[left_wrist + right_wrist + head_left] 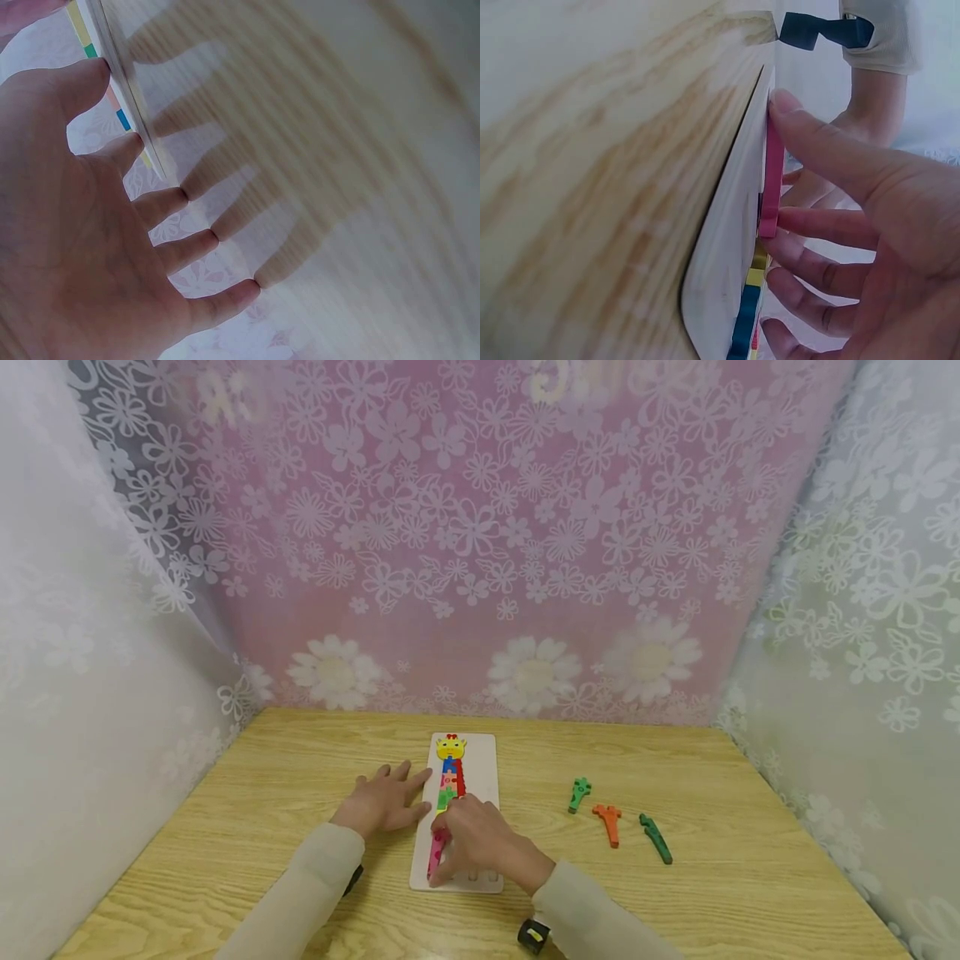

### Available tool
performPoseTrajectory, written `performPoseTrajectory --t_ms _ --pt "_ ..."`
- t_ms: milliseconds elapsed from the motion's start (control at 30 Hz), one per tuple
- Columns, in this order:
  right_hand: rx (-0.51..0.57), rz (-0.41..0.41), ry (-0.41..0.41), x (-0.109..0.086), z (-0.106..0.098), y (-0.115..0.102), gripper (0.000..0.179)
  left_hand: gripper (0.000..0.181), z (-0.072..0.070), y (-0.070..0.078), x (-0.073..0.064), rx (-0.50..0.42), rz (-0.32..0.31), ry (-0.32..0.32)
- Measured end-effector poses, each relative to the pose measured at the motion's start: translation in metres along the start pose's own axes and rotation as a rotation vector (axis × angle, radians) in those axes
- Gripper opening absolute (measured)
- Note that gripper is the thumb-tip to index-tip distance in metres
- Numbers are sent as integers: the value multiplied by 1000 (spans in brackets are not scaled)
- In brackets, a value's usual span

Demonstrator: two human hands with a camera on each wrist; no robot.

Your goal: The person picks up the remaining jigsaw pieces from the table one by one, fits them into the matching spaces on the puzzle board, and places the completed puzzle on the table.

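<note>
A white giraffe puzzle board [482, 760] lies on the table, long side away from me. A yellow giraffe head [451, 748] sits at its far end, with blue, peach, green and red pieces below it. With thumb and fingers, my right hand [483, 837] holds a pink puzzle piece [774, 169] by its two ends, at the board's near left part. My left hand [384, 802] is spread flat beside the board; its thumb and index fingertips touch the board's left edge. Part of the puzzle is hidden under the right hand.
To the right of the board lie a green piece [579, 795], an orange piece [609, 824] and a dark green piece [656, 838] on the wooden table [720, 893]. Floral curtains [465, 568] enclose the back and sides.
</note>
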State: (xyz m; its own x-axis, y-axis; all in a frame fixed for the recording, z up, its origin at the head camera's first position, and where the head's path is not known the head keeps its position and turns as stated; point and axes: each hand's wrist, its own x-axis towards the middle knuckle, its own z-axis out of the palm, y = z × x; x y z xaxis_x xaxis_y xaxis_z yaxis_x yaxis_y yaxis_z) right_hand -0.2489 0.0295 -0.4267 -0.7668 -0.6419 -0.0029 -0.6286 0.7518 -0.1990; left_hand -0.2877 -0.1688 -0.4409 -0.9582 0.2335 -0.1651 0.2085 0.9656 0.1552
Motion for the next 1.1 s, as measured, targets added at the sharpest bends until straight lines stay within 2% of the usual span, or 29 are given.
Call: performPoseTrajectory --t_ms 267,567,900,1100 --pt "7 16 -7 1 -2 -2 59 68 -1 0 1 0 2 8" --pt "-25 -4 -5 -1 -3 -4 60 68 1 -1 0 -9 1 -7" --pt "32 27 -10 -1 -2 -2 55 68 -1 1 -2 -9 -8 -9" --pt "30 28 -2 1 -1 -1 56 68 0 1 -2 4 -8 -4"
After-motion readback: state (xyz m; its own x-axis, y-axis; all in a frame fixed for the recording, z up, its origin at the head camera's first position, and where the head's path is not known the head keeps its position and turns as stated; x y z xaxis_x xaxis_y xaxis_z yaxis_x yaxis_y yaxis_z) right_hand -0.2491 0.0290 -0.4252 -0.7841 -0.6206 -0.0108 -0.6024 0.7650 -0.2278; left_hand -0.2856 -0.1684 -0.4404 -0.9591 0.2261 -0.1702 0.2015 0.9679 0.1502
